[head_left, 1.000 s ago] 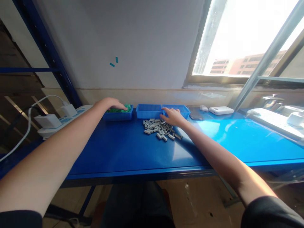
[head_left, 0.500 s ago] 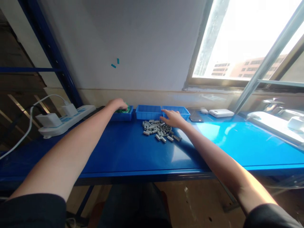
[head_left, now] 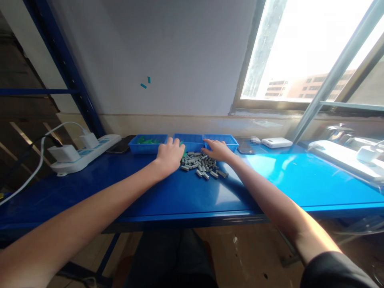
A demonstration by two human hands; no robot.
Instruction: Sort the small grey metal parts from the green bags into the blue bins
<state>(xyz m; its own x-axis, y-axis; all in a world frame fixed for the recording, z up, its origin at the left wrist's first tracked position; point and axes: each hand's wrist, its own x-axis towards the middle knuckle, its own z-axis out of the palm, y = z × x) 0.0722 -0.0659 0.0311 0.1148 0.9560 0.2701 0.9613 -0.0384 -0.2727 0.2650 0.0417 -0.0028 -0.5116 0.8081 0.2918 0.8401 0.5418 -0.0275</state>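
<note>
My left hand point(head_left: 171, 155) is closed at the left side of a pile of small silver metal pieces point(head_left: 196, 162), with bits of green showing at its fingertips. Their exact kind is hidden by the fingers. More green pieces point(head_left: 147, 141) lie in the left blue bin point(head_left: 144, 149). My right hand point(head_left: 220, 151) reaches over the pile's right side, fingers stretched and apart, in front of the right blue bin point(head_left: 232, 145). Nothing shows in its grasp. Between the hands, the middle blue bin point(head_left: 192, 146) stands behind the pile.
A white power strip point(head_left: 90, 154) with plugged-in chargers and a dark phone point(head_left: 120, 145) are on the left. Right of the bins lie another phone point(head_left: 246, 148) and a white power bank point(head_left: 276, 143). The blue table's front edge point(head_left: 192, 217) runs below my arms.
My left hand has come out of the left bin and moved right to the pile, with green pieces in its fingers. My right hand has stayed nearly in place.
</note>
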